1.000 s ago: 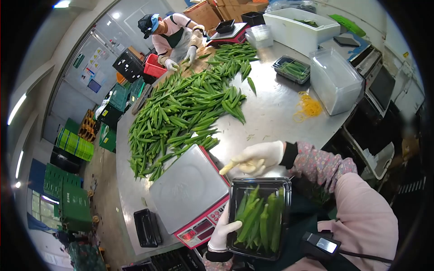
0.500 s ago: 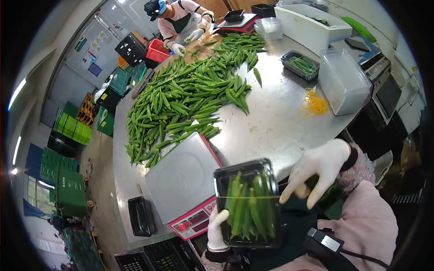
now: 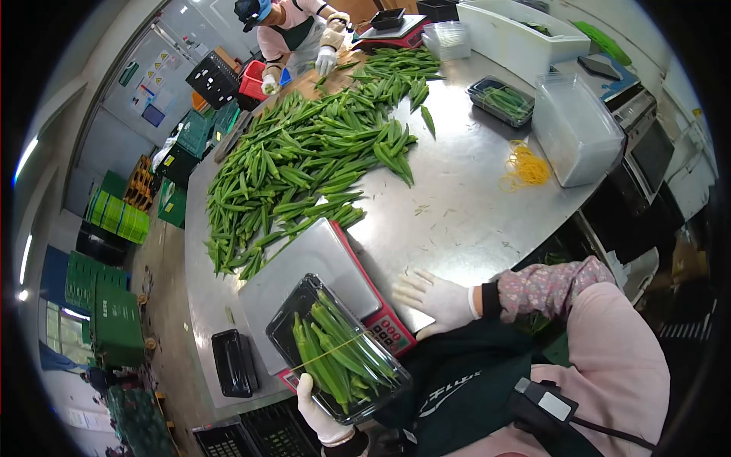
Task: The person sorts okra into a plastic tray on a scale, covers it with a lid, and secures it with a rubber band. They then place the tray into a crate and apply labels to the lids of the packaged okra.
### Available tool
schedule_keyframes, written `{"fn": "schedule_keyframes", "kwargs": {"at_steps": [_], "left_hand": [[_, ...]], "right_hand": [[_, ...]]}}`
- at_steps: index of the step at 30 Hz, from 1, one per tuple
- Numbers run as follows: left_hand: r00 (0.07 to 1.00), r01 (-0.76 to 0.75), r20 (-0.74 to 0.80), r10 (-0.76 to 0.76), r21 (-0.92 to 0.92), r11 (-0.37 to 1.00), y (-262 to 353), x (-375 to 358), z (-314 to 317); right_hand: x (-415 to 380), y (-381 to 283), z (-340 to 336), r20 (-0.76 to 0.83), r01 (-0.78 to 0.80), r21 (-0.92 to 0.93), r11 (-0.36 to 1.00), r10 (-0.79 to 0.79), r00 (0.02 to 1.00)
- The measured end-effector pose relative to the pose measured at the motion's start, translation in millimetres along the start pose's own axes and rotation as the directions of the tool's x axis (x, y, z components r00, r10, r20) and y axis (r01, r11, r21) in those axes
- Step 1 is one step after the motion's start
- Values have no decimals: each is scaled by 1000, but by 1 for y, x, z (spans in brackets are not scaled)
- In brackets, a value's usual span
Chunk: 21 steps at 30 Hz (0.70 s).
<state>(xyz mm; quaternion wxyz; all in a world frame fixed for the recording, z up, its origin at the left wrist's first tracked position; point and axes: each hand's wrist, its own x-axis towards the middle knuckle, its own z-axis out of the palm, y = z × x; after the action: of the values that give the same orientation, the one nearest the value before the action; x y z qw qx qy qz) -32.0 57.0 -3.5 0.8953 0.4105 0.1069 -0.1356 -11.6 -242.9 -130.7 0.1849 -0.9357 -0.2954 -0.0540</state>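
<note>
My left hand [image 3: 318, 411], in a white glove, holds a black plastic tray of okra [image 3: 336, 349] with a clear lid and a yellow rubber band around it. The tray hovers over the front corner of a red scale with a steel pan [image 3: 304, 266]. My right hand [image 3: 435, 299], also gloved, rests open and flat on the steel table [image 3: 457, 198] just right of the scale, holding nothing. A big heap of loose okra [image 3: 304, 164] covers the table beyond the scale.
A pile of yellow rubber bands [image 3: 524, 169] lies by a stack of clear lids [image 3: 576, 129]. Another filled tray [image 3: 500, 99] and a white bin [image 3: 525, 34] stand at the far right. A co-worker [image 3: 293, 30] sorts okra at the far end. A black tray [image 3: 234, 362] sits at the near left.
My left hand has swung the banded okra tray left and down over the scale's corner. My right hand let go of the band and dropped flat onto the table.
</note>
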Motion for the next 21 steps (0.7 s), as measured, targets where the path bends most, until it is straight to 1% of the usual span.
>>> {"fn": "schedule_keyframes", "kwargs": {"at_steps": [1,2,4,5,7,8,9,10,11,12,14,15,16,19,20,21], "left_hand": [[1000,-12,-11,12,-9,1000,0,0,1],[1000,-9,-7,9,-8,1000,0,-1,-1],[1000,2,15,-2,-17,1000,0,-2,-4],[1000,-3,5,3,-39,999,-1,-3,-2],[1000,12,28,-11,-44,999,-2,-3,-2],[999,20,46,-18,-46,999,-2,-3,-4],[999,19,50,-17,-49,999,-2,-3,-4],[998,28,49,-25,-65,997,-2,-3,-6],[998,38,47,-34,-82,996,-1,-4,-8],[998,35,52,-31,-86,996,0,-4,-9],[1000,-24,-7,24,-79,997,0,-4,-10],[999,-38,-8,38,-41,998,0,1,-29],[999,-32,10,33,-85,996,0,3,-35],[999,-53,-10,52,-71,996,2,2,-29],[996,-83,-37,81,-47,995,2,4,-31],[992,-115,-59,113,-23,993,3,7,-33]], "right_hand": [[4,5,4,36,19,-29,999,-17,999],[7,11,8,33,13,-30,999,-12,999],[15,29,6,27,54,-88,995,-51,998],[23,41,3,51,36,-134,990,-29,998],[41,72,-5,53,-120,-225,967,135,989],[49,89,-11,24,-289,-220,932,301,953],[56,103,-17,-5,-447,-211,869,456,890],[55,113,-17,-7,-446,-215,869,455,890],[48,122,-17,-131,-573,-211,792,558,819],[39,128,-19,-253,-688,-189,701,642,724],[0,112,-22,-261,-726,-190,661,679,686],[-23,96,-28,-248,-741,-184,646,699,671],[-50,77,-34,-231,-755,-179,631,719,656],[-137,36,-41,-267,-816,-227,532,771,578],[-167,27,-42,-282,-836,-227,499,788,547],[-197,20,-42,-347,-859,-261,440,788,509]]}}
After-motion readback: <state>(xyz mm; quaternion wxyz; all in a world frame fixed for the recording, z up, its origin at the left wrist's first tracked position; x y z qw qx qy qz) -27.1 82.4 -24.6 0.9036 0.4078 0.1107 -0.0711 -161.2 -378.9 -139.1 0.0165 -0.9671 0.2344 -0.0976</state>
